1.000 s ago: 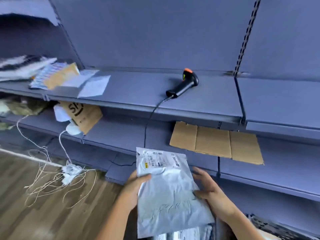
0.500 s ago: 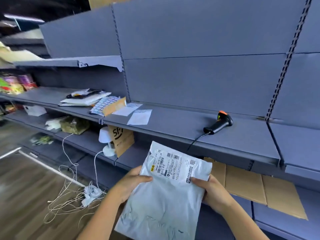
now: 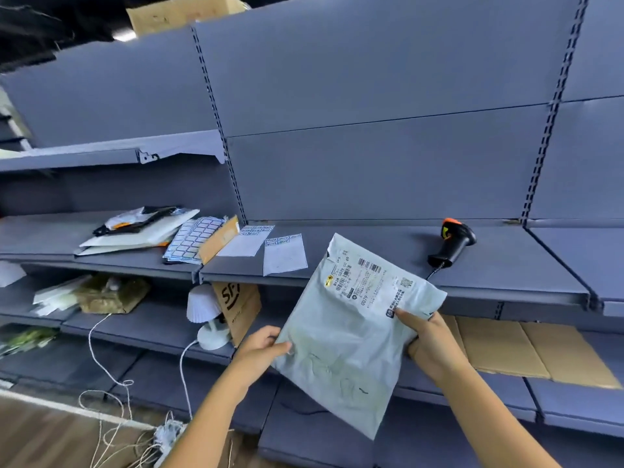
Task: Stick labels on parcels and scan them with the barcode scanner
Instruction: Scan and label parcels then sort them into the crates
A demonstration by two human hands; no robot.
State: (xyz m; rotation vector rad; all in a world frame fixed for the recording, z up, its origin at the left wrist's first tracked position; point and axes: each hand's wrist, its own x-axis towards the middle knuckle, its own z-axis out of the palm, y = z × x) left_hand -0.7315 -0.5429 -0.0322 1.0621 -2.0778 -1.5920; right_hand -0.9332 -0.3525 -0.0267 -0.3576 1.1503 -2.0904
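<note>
Being gripped at its left edge by the left hand (image 3: pixel 261 346), thumb on top and fingers tucked beneath, a grey parcel (image 3: pixel 351 339) is being held tilted in front of the shelving. Its right edge is being pinched by the right hand (image 3: pixel 429 346), whose thumb is lying on the corner of a printed label (image 3: pixel 368 285) already stuck across the upper part of the bag. Barcodes and small print are being shown face up on that label.

Beyond the parcel's top corner, a black scanner (image 3: pixel 454 243) with an orange tip is being left lying on the middle shelf (image 3: pixel 388 265), its cord trailing off the front lip. To the left on the same shelf, two label sheets (image 3: pixel 283 253) are being kept flat, just beside a blue-bordered sticker sheet (image 3: pixel 194 243) and a stack of mailers (image 3: pixel 141 231).

One shelf lower, a brown carton (image 3: pixel 238 309) is being propped beside a small white lamp (image 3: pixel 209 319), and flat cardboard (image 3: pixel 526 349) is being stored behind the right hand. White cord (image 3: pixel 101 383) is being left tangled down on the wooden floor (image 3: pixel 44 434).
</note>
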